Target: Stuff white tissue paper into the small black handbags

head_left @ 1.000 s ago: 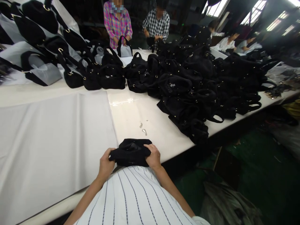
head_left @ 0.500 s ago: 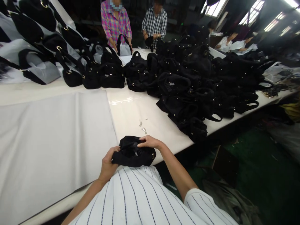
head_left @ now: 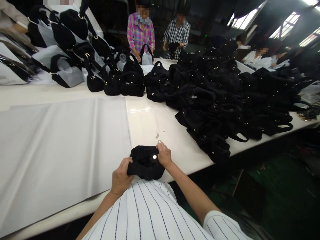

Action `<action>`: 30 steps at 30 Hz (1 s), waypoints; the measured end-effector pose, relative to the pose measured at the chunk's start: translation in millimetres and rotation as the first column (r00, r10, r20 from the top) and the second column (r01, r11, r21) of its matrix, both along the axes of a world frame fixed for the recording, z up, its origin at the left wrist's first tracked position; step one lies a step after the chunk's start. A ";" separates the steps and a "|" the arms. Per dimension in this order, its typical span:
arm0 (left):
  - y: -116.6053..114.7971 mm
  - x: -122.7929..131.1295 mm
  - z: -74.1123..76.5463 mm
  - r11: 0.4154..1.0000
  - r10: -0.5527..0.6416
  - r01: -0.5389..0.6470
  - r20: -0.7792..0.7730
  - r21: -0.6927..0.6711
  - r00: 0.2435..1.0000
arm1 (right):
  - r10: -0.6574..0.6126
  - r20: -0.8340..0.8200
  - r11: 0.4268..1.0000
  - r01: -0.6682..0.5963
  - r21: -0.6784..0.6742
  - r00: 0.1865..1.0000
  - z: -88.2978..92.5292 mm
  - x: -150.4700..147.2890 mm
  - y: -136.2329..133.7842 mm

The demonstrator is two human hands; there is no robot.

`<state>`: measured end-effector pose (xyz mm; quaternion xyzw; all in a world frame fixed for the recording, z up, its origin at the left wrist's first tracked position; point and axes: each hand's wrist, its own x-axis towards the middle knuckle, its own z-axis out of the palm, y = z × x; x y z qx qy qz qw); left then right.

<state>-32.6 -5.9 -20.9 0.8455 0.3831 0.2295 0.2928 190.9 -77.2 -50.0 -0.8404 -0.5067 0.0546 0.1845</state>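
Observation:
A small black fabric bag [head_left: 146, 171] rests at the table's near edge against my striped shirt, its opening facing up. My left hand [head_left: 122, 176] grips its left side, thumb at the rim and fingers partly hidden. At the right end of the opening, my right hand [head_left: 164, 155] is closed on the rim. Beside those fingers shows a bright round metallic spot [head_left: 154, 157], perhaps a snap. Just beyond the right fingertips lies a small clear scrap [head_left: 159, 142] on the tabletop.
Grey-white sheets [head_left: 65, 150] cover the table's left part. A large heap of black bags [head_left: 212, 96] fills the right. Bags stuffed with pale paper [head_left: 67, 71] stand at back left. Two people in checked shirts [head_left: 141, 33] work across the table; others sit farther back.
My right hand has moved from reaching into the bag's opening to gripping its right rim, and the bright spot now shows. The view has shifted left.

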 end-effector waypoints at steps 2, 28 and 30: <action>0.6 1.2 3.1 1.000 0.008 -0.008 -0.041 0.017 0.999 | -0.043 0.097 0.998 0.046 -0.034 0.994 -3.0 6.0 6.5; 21.0 37.1 13.1 0.998 0.057 -0.057 -0.014 0.022 0.998 | 0.335 -0.466 0.940 -0.257 0.224 0.819 20.8 -68.5 -1.4; 8.5 40.5 20.7 0.988 -0.072 0.082 -0.082 0.130 0.994 | 0.345 -0.305 0.937 -0.308 0.166 0.888 6.6 -73.6 4.7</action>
